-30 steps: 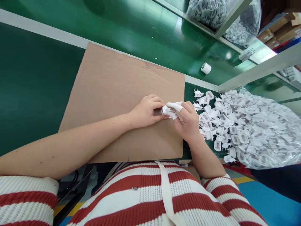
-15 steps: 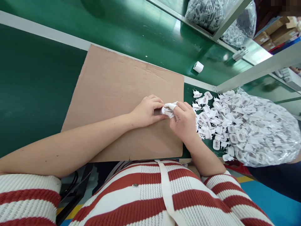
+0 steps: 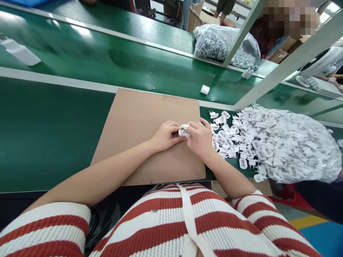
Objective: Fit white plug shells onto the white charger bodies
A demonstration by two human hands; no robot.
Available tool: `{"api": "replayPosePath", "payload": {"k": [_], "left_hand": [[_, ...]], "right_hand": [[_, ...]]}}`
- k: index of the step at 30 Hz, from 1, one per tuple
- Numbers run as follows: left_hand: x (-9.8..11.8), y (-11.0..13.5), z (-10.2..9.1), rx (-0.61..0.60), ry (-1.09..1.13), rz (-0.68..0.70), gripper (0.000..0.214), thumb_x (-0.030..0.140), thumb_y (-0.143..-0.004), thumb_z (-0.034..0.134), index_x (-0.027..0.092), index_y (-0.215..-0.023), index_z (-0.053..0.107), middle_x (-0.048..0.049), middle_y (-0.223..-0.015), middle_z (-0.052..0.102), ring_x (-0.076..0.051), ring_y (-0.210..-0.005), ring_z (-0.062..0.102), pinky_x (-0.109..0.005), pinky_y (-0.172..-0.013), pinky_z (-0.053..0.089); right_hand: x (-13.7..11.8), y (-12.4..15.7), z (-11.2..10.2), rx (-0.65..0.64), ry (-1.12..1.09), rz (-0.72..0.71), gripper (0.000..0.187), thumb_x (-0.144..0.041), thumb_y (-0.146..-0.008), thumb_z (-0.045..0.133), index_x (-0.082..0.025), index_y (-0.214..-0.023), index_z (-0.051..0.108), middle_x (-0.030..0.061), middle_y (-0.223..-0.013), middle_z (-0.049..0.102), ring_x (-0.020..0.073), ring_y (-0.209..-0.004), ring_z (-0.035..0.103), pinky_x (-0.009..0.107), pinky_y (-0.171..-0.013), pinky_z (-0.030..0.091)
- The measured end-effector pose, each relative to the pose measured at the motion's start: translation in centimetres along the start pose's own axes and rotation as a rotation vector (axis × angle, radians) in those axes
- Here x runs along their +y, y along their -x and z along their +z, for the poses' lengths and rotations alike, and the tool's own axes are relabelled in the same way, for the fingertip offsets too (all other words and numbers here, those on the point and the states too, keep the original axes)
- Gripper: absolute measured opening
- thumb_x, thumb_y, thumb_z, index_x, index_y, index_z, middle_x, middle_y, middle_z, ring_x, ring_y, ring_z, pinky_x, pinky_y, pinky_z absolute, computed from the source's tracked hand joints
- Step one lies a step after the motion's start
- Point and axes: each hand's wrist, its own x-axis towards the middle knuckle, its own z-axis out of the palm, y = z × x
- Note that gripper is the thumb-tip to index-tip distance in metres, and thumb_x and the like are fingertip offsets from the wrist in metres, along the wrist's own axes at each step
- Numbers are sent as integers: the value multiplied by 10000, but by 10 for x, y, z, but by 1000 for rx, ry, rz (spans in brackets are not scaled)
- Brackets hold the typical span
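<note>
Over the cardboard sheet (image 3: 146,117) my two hands meet around a small white plastic plug part (image 3: 181,132). My left hand (image 3: 165,137) is closed on it, thumb below and fingers above. A white cloth (image 3: 187,126) is wrapped over the index fingertip of my right hand (image 3: 200,141), which presses it against the part. My fingers hide much of the part, so its exact shape is unclear. Just right of my right hand lie many loose white plug parts (image 3: 224,139) with pins.
A big clear plastic bag (image 3: 302,146) full of white plug parts lies open at the right. Beyond the cardboard, a white block (image 3: 205,89) rests on the green surface. A metal post (image 3: 270,82) slants up at right. Another filled bag (image 3: 214,43) and a person stand farther back.
The view has tilted up and shifted, showing more of the far benches. My hands stay together on the plug part; the cloth in my right hand now shows less.
</note>
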Motion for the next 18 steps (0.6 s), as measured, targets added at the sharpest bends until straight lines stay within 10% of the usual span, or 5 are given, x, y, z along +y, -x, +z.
{"api": "replayPosePath", "payload": {"k": [8,13,18], "left_hand": [[8,0,-5,-7,-60,-23,309,529,-899,693,231,-948,755,-72,-986,731,-266,-980,634,-436,-968,490],[12,-7,-25,-269,126,-135,326,481,-989,524,267,-1064,758,-50,-1174,750,-281,-1137,635,-455,-1097,445],[6,-10,-17,-148,163,-301,378,504,-974,492,240,-1007,760,-78,-1158,750,-308,-1143,651,-487,-1108,464]], "right_hand": [[-3,2,3,1,-47,56,249,-64,-850,533,-236,-904,706,14,-917,698,192,-907,605,399,-1181,255],[3,3,4,23,-151,5,285,-31,-827,530,-216,-937,717,6,-870,695,188,-840,627,422,-1225,273],[7,2,6,58,-273,-7,473,8,-834,468,-189,-1198,696,32,-954,741,190,-897,671,422,-1214,339]]}}
